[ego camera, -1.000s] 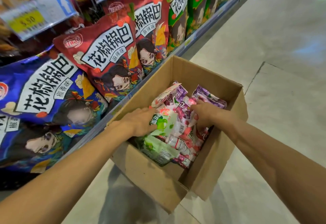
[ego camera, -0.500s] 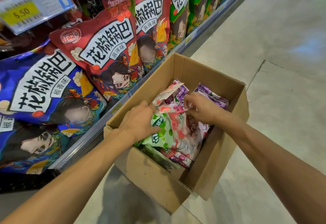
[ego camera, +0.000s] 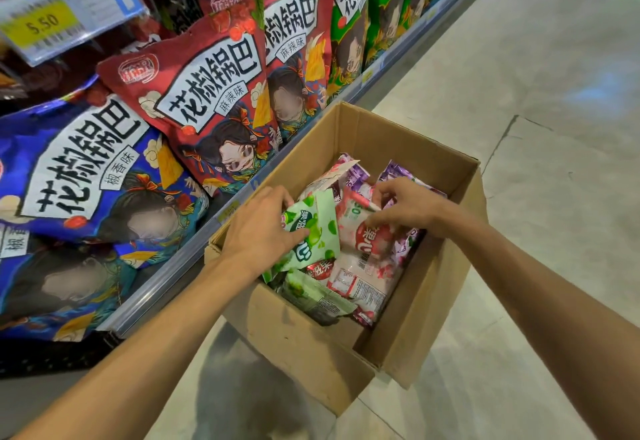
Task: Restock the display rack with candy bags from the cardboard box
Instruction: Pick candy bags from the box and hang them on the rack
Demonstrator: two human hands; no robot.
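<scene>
My single head-worn wide-angle view looks forward and steeply down, close over the cardboard box (ego camera: pixel 298 349), display rack (ego camera: pixel 157 289) at left.

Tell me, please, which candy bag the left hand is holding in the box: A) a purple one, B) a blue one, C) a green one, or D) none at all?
C: the left hand has its thumb and fingers round the green bag in the cardboard box, while the right hand pinches a pink bag.
</scene>
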